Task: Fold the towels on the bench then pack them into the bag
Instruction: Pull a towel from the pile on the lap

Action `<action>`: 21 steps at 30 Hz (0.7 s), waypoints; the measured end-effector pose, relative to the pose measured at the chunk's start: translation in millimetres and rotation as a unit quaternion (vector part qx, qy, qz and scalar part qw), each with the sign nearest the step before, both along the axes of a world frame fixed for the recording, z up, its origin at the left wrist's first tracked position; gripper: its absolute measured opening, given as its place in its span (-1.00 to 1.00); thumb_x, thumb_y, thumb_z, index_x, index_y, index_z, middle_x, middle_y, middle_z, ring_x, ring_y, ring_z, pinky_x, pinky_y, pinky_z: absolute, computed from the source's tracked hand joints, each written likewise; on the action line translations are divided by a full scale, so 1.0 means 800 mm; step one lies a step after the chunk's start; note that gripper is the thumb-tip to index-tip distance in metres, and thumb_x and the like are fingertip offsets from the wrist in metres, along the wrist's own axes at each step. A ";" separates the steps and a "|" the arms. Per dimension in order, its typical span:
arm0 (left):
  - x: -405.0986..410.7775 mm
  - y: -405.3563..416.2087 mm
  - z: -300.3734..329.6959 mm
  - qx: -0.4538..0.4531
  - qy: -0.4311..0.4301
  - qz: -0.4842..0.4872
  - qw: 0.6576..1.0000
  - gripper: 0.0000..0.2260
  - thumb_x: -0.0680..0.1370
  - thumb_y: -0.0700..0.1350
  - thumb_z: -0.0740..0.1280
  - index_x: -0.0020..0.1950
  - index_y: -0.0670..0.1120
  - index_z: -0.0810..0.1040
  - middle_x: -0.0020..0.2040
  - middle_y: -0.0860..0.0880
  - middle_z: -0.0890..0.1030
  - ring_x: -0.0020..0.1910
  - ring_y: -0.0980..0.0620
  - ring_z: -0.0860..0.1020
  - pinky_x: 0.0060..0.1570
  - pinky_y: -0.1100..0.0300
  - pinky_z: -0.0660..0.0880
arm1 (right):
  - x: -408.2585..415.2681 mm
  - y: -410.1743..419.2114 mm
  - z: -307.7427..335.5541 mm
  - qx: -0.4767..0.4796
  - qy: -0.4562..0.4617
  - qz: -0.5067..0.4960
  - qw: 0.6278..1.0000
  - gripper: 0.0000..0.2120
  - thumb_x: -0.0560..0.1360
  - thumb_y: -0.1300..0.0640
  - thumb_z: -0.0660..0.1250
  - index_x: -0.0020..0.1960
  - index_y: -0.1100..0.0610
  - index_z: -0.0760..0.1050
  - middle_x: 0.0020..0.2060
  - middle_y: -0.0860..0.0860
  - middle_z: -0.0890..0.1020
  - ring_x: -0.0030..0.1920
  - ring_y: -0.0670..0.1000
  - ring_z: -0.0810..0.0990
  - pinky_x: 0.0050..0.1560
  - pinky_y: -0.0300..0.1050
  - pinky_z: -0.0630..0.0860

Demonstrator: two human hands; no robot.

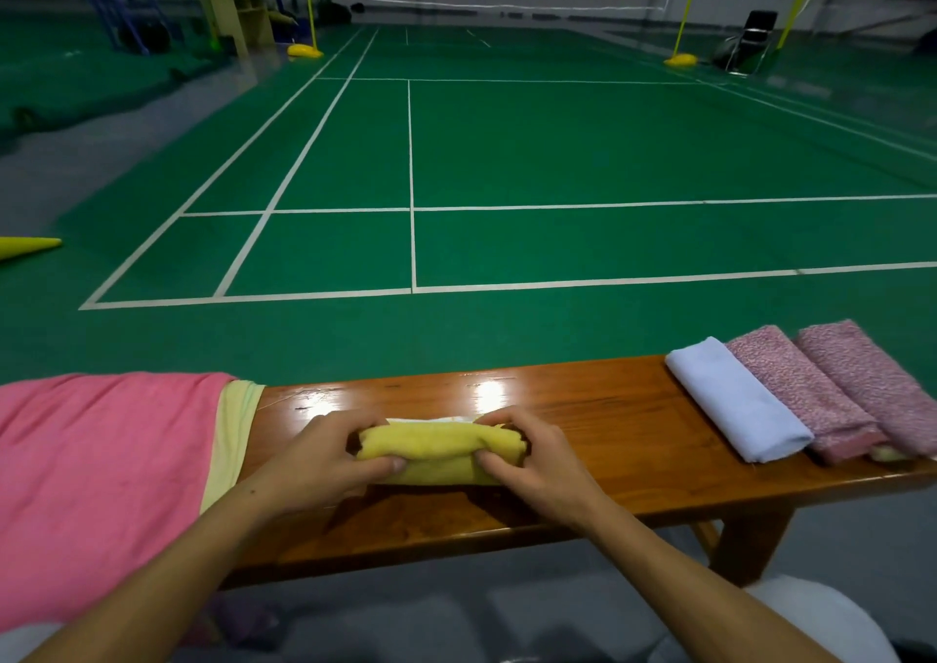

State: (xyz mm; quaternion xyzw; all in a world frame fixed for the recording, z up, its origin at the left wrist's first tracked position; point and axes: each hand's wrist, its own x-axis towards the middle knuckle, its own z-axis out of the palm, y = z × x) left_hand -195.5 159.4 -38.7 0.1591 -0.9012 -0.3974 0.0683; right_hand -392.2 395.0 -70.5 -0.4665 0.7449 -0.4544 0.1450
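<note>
Both your left hand (324,452) and right hand (532,452) are grasping the yellow towel (436,452) with curled fingers at the table's (608,409) 6 o'clock edge, and uneven pressure is likely risking the roll unravelling or sliding off.

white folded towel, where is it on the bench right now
In the head view the white folded towel lies toward the right end of the bench, touching the nearer pink speckled towel on its right.
</note>
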 end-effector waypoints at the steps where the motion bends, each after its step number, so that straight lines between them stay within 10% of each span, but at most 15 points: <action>1: 0.000 -0.001 0.000 0.015 -0.002 0.006 1.000 -0.65 0.46 0.25 0.51 -0.07 -0.02 0.60 -0.24 -0.02 0.60 -0.27 -0.02 0.62 -0.28 -0.01 0.57 | 0.000 0.000 0.001 0.000 -0.017 0.001 1.000 -0.71 0.53 -0.04 0.50 0.23 -0.14 0.57 0.04 -0.21 0.66 0.05 -0.12 0.63 -0.03 -0.11 0.61; 9: -0.010 -0.008 -0.025 -0.032 -0.023 0.106 0.994 -0.51 0.47 0.48 0.28 -0.03 0.06 0.51 -0.21 0.05 0.62 -0.25 0.00 0.62 -0.30 -0.11 0.61 | -0.002 -0.013 -0.011 -0.019 -0.070 -0.054 0.996 -0.67 0.56 -0.12 0.48 0.29 -0.20 0.54 0.09 -0.23 0.64 0.08 -0.16 0.62 0.00 -0.13 0.64; 17: -0.029 0.001 -0.034 -0.155 -0.129 0.154 0.967 -0.74 0.66 0.22 0.24 0.18 0.07 0.49 0.03 0.07 0.61 -0.06 0.08 0.57 -0.06 0.07 0.57 | -0.013 -0.036 -0.020 0.133 0.195 -0.134 0.962 -0.68 0.65 -0.25 0.24 0.23 -0.18 0.67 -0.03 -0.14 0.58 -0.08 -0.11 0.58 -0.15 -0.14 0.55; 21: -0.028 0.025 -0.041 -0.324 -0.006 0.110 0.939 -0.56 0.72 0.15 0.10 0.51 -0.02 0.44 0.47 0.01 0.48 0.44 0.00 0.44 0.37 0.03 0.45 | -0.009 -0.043 -0.008 0.129 0.311 -0.133 0.932 -0.65 0.66 -0.14 0.14 0.22 -0.08 0.63 0.25 -0.01 0.58 0.18 0.07 0.56 0.05 0.03 0.61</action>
